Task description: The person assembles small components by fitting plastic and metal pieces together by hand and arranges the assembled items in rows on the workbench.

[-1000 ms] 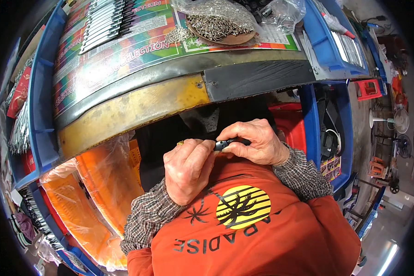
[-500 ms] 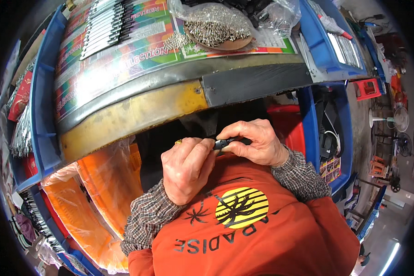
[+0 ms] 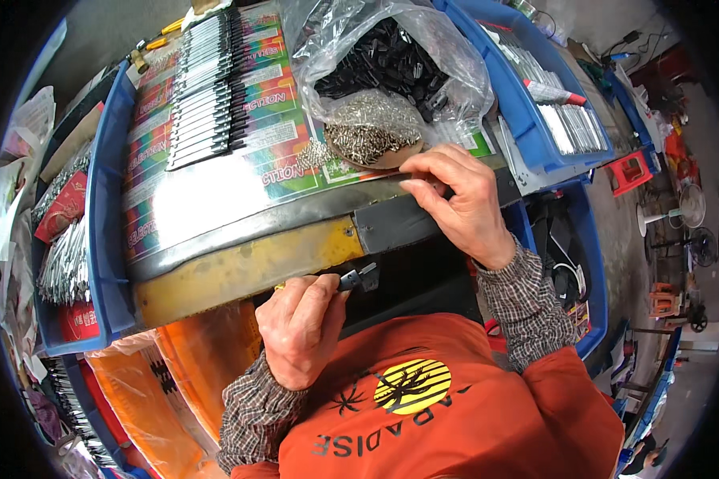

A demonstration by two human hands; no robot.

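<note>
My left hand [image 3: 302,327] is closed in a pinch on a small black plastic piece [image 3: 363,278] with a forked free end, just below the bench's front edge. Its other end is hidden by the fingers. My right hand [image 3: 465,201] reaches over the bench edge, thumb and index fingertip slightly apart, with nothing visible between them. Right beside those fingertips is a heap of small metal pins [image 3: 366,134] on a round brown dish [image 3: 391,160]. Behind the pins, a clear plastic bag [image 3: 463,68] lies open with many black plastic pieces [image 3: 387,64] inside.
A row of slim silver-and-black parts [image 3: 204,92] lies on the colourful printed mat [image 3: 264,144]. Blue bins stand left [image 3: 112,215] and right [image 3: 527,148], holding metal strips. Below the yellow-and-black bench edge [image 3: 248,267] are orange plastic-wrapped containers [image 3: 208,351]. A red stool [image 3: 627,174] stands farther right.
My right hand has let go of the black piece and moved up and forward to the pins. The left keeps hold of it, slightly lower and left. The view shows more of the bench top.
</note>
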